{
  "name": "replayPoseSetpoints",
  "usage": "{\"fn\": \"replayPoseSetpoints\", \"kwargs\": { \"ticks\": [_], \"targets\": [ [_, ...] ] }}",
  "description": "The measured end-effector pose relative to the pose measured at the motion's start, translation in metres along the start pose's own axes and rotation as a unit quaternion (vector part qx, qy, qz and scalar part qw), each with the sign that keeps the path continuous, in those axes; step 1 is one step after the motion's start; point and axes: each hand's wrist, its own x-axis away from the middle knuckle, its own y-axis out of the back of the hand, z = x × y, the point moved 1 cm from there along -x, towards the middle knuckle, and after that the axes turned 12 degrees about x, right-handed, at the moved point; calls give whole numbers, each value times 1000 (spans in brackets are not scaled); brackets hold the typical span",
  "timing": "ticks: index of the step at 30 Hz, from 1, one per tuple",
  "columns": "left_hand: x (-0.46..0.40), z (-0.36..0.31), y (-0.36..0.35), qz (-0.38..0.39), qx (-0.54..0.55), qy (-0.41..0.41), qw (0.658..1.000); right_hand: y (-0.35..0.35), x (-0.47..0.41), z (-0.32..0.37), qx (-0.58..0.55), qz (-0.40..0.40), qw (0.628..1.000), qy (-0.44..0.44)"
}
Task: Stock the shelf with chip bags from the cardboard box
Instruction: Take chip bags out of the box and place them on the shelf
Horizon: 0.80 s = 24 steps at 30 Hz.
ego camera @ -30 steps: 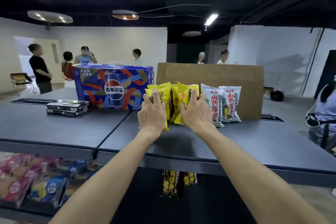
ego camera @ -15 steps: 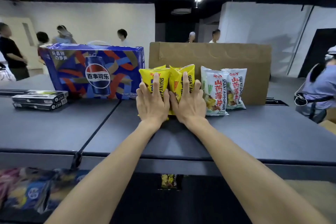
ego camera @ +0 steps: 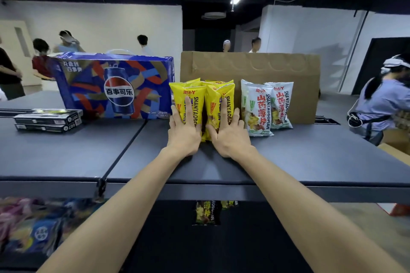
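Yellow chip bags point(ego camera: 200, 104) stand upright at the frame's centre on the dark shelf top point(ego camera: 310, 157). The left hand point(ego camera: 184, 131) and right hand point(ego camera: 226, 133) lie flat, fingers spread, against their fronts. White chip bags point(ego camera: 264, 108) stand just right, before a cardboard sheet point(ego camera: 250, 66); a blue Pepsi carton point(ego camera: 113, 86) sits left.

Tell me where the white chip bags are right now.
Upright on the shelf top, the white chip bags stand right of the yellow chip bags, against the cardboard panel.
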Motion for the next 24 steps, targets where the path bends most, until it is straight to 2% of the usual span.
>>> {"fn": "replayPoseSetpoints", "kwargs": {
  "ticks": [6, 10, 16, 24],
  "targets": [
    [20, 5, 19, 101, -44, 9, 994, 7, 21, -7, 43, 53, 997, 27],
    [35, 2, 34, 74, -101, -36, 992, 20, 36, -3, 28, 39, 999, 15],
    [52, -1, 53, 53, -91, -58, 993, 40, 52, 2, 20, -50, 999, 7],
    [69, -18, 51, 45, -50, -130, 989, 52, 89, -14, 50, -33, 998, -5]
  ]
}}
